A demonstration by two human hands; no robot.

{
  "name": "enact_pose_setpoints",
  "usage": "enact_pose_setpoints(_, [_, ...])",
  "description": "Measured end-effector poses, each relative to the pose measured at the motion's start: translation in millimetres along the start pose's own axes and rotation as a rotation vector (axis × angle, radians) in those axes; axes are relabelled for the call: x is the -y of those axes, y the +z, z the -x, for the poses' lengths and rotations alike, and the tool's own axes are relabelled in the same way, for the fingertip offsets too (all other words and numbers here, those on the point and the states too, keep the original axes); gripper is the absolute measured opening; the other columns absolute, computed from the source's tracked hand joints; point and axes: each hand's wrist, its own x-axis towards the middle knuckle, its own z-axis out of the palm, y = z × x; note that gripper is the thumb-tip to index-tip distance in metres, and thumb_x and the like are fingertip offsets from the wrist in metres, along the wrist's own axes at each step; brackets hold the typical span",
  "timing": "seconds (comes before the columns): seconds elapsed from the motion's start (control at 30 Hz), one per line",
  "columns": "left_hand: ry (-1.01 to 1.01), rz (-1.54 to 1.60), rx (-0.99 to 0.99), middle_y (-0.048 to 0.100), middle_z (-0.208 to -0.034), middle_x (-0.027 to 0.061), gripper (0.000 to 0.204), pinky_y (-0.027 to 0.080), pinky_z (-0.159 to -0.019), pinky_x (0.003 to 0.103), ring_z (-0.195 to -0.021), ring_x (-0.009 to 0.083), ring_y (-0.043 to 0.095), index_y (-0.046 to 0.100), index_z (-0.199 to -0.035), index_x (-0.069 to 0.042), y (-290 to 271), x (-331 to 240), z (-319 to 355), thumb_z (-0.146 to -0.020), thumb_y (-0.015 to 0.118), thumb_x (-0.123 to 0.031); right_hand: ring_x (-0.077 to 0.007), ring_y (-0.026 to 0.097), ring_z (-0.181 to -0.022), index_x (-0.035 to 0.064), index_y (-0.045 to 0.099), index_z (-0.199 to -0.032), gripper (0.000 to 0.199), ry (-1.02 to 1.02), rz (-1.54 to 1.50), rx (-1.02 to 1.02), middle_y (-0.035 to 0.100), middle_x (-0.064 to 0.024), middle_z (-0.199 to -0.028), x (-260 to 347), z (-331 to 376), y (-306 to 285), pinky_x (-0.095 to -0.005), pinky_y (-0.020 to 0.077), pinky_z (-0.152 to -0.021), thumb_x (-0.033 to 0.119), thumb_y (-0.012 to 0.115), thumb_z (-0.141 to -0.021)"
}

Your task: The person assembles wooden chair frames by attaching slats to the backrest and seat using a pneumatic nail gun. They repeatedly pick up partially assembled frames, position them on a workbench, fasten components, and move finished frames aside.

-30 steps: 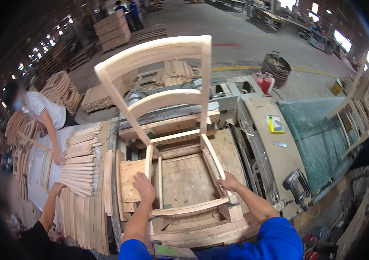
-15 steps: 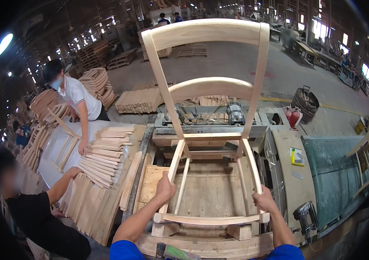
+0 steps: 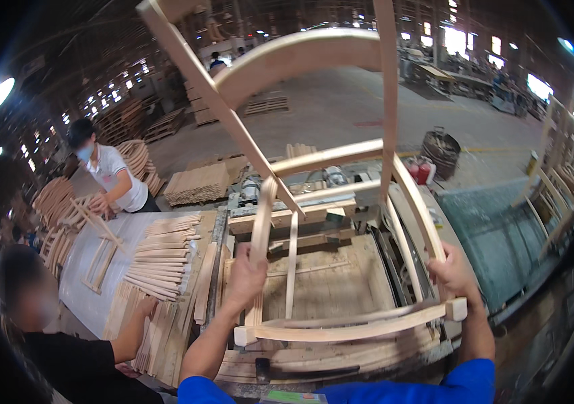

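A bare wooden chair frame [image 3: 327, 59] without a seat is in front of me, its tall back pointing away and its front rail [image 3: 354, 329] nearest my body. My left hand [image 3: 245, 277] grips the left side rail. On the opposite side rail, my right hand [image 3: 454, 271] is closed near the front corner. The frame hangs tilted above a wooden bed [image 3: 327, 283] in the workstation. The top of the chair back runs out of the picture.
On the left, a person in white [image 3: 120, 178] and another in black [image 3: 78, 350] stand by a table holding many wooden slats [image 3: 159, 259]. A greenish sheet-topped table [image 3: 495, 236] is at right, beside more chair frames [image 3: 549, 195]. Farther off stands a dark barrel [image 3: 440, 151].
Both hands have lifted the chair frame off the workstation bed and tilted it, its right side swinging rightward. The person in white has raised their hands from the slats.
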Motion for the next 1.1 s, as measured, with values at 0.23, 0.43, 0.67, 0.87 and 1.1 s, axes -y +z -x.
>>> enact_pose_setpoints(0.23, [-0.162,1.098,0.384,0.055,-0.078,0.0012,0.045,0.044,-0.041,0.024,-0.053,0.0098,0.051,0.054,-0.124,-0.006,-30,-101,21,-0.109,0.048,-0.048,-0.0039,0.053,-0.066,0.0014,0.068,-0.123,0.040,-0.238,0.097,-0.109,0.059,0.0049,-0.077,110,95,-48,-0.0229,0.0428,-0.058,0.029,0.072,-0.094])
enact_pose_setpoints(0.43, [-0.153,1.497,0.646,0.045,-0.059,0.0031,0.053,0.042,-0.032,0.030,-0.037,0.0148,0.043,0.057,-0.105,-0.005,38,-182,44,-0.108,0.045,-0.056,-0.0179,0.060,-0.111,0.0022,0.060,-0.137,0.060,-0.737,0.037,-0.549,0.065,-0.0127,-0.123,156,171,-163,-0.0350,0.0482,-0.097,0.053,0.049,-0.107])
enact_pose_setpoints(0.67, [-0.091,1.488,0.532,0.044,-0.062,0.0003,0.052,0.042,-0.035,0.029,-0.041,0.0128,0.044,0.055,-0.097,-0.008,97,-260,92,-0.105,0.048,-0.060,-0.0216,0.065,-0.112,0.0065,0.042,-0.151,0.052,-0.663,-0.420,-0.730,0.065,-0.0114,-0.131,24,261,-55,-0.0405,0.0506,-0.100,0.039,0.048,-0.110])
enact_pose_setpoints(0.87, [-0.155,1.468,0.591,0.042,-0.060,-0.0018,0.052,0.038,-0.036,0.027,-0.040,0.0101,0.041,0.048,-0.094,-0.012,259,-361,139,-0.101,0.052,-0.064,-0.0106,0.059,-0.066,0.0092,0.050,-0.127,0.037,-0.527,-0.777,-0.977,0.058,-0.0008,-0.086,-10,237,-106,-0.0307,0.0521,-0.061,0.019,0.072,-0.099])
enact_pose_setpoints(1.1, [-0.275,1.364,0.790,0.039,-0.059,-0.0031,0.026,0.039,-0.041,0.033,-0.043,0.0131,0.043,0.048,-0.085,-0.018,509,-434,164,-0.094,0.062,-0.037,-0.0083,0.047,-0.055,0.0137,0.050,-0.104,0.020,-0.490,-0.874,-1.098,0.049,0.0023,-0.076,-141,218,-323,-0.0289,0.0439,-0.050,0.002,0.063,-0.093])
